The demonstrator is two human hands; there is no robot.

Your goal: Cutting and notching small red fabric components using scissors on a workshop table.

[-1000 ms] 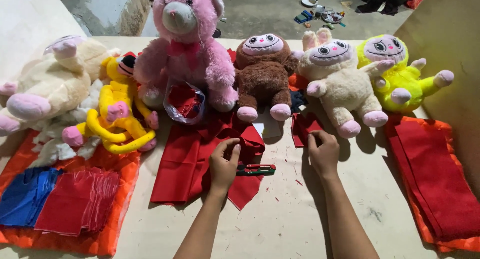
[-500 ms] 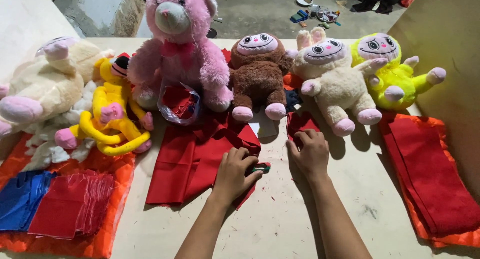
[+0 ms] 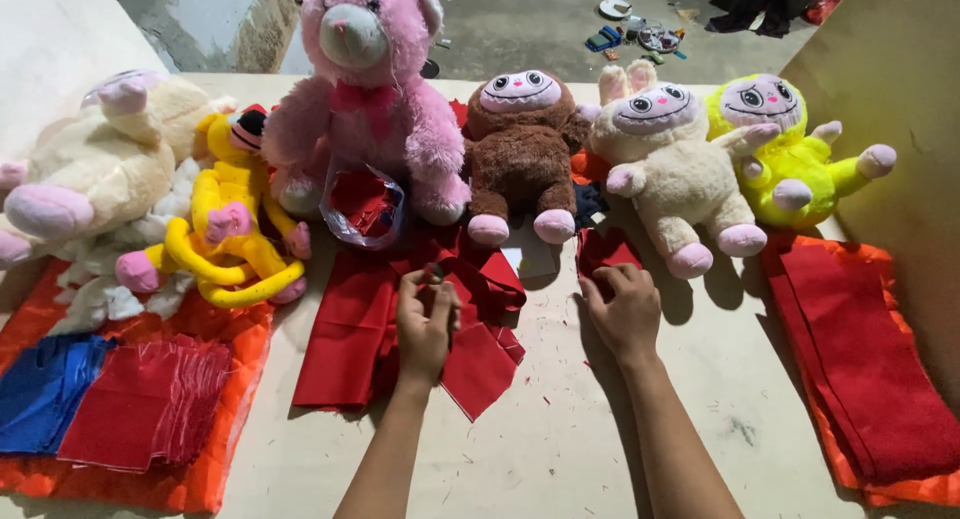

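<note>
Pale, smooth surface [image 3: 560,449] flecked with red lint is carrying a row of plush toys along its far edge: cream plush [image 3: 90,169], yellow monkey plush [image 3: 225,229], fuzzy pink bear [image 3: 370,89], brown plush [image 3: 520,149], cream rabbit-eared plush [image 3: 670,159], neon yellow plush [image 3: 790,149]. Clear plastic bag [image 3: 362,209] of red scraps is leaning against the bear.

Left hand [image 3: 425,319] is resting on the crumpled red felt pieces [image 3: 350,339] at centre, fingers curled shut around something small and dark; what it is cannot be told. Right hand [image 3: 625,304] is lying partly open, fingertips pinching the edge of a small red felt piece [image 3: 605,251] below the rabbit-eared plush.

Orange mesh fabric [image 3: 215,469] at left is holding flat stacks of blue felt [image 3: 40,389] and red felt squares [image 3: 140,404]. Folded red felt stack [image 3: 860,359] is lying at right.
</note>
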